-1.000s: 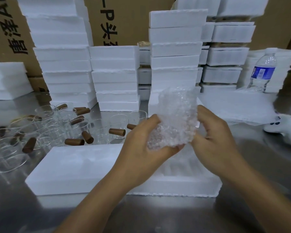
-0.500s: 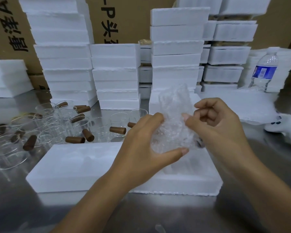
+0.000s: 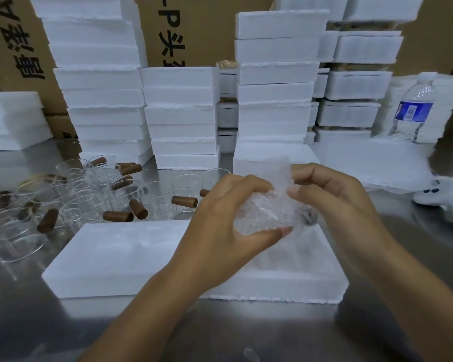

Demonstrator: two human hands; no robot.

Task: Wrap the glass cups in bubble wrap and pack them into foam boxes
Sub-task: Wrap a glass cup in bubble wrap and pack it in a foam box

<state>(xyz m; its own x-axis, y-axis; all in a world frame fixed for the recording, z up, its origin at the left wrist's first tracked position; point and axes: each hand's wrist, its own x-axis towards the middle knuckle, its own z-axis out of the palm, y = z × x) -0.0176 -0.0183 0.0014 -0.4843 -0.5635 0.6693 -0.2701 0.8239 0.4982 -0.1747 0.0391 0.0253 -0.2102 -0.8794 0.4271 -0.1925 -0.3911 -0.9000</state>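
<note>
Both hands hold a bubble-wrapped bundle (image 3: 266,212) just above an open white foam box (image 3: 120,259) on the steel table. My left hand (image 3: 225,231) cups the bundle from the left and below, thumb under it. My right hand (image 3: 332,202) pinches the upper flap of wrap with its fingertips, pressing it down. The glass cup inside is hidden by the wrap. Several bare glass cups (image 3: 87,194) with brown wooden handles (image 3: 185,201) lie scattered at the left.
Tall stacks of white foam boxes (image 3: 181,116) stand behind, against cardboard cartons (image 3: 13,45). A flat pile of bubble wrap sheets (image 3: 372,163) lies at the right, with a water bottle (image 3: 412,111) behind it and a white controller (image 3: 445,197) beside it.
The upright flap of bubble wrap has been folded down over the bundle. My right hand moved from the bundle's side to its top, pinching the wrap. The bundle has sunk lower toward the box.
</note>
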